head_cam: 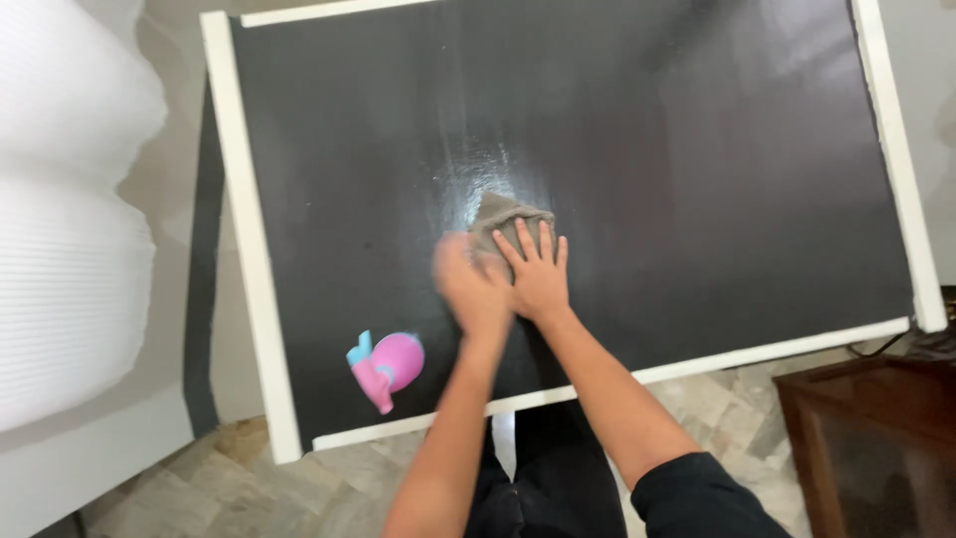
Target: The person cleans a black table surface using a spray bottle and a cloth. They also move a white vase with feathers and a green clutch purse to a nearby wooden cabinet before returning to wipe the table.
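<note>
A grey cloth (503,213) lies on a dark glossy tabletop (697,149) with a white rim. My right hand (538,271) presses flat on the near part of the cloth, fingers spread. My left hand (470,285) is blurred with motion just left of it, touching the cloth's left edge; whether it grips the cloth is unclear. A wet, shiny streak (478,164) runs up the tabletop beyond the cloth.
A pink spray bottle with a blue trigger (385,367) stands near the table's front left corner. A white ribbed cushion (70,199) lies to the left. A dark wooden cabinet (866,448) stands at lower right on the tiled floor (299,488).
</note>
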